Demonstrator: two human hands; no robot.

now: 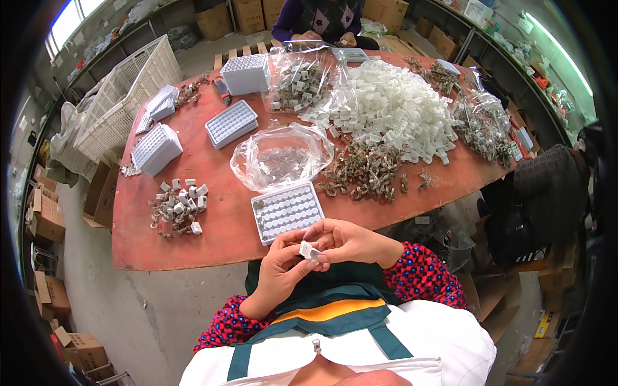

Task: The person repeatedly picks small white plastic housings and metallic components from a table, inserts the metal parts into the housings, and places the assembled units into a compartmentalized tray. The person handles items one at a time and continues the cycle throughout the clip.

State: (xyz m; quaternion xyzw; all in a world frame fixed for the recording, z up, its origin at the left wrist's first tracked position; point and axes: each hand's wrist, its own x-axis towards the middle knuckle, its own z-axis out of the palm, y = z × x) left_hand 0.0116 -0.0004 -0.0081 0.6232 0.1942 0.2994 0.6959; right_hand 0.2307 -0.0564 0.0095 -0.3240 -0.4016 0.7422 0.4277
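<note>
Between the fingertips of both hands is a small white plastic housing [309, 250], held just in front of the table's near edge. My left hand [278, 267] pinches it from the left. From the other side my right hand [354, 243] closes on it with thumb and fingers; any smaller part inside the grip is hidden. Right beyond my hands lies a white tray [288, 212] with rows of round pockets, a few brownish parts along its left side. Past the tray sits an opened clear plastic bag [282, 157] with small pieces in it.
On the red table [219, 231] are a heap of translucent white plastic pieces [399, 106], a pile of brownish metal parts [364, 168] and white pieces with brown leads [180, 206]. Stacked trays [156, 149] stand left. A person [322, 26] sits across; a crate [129, 96] stands far left.
</note>
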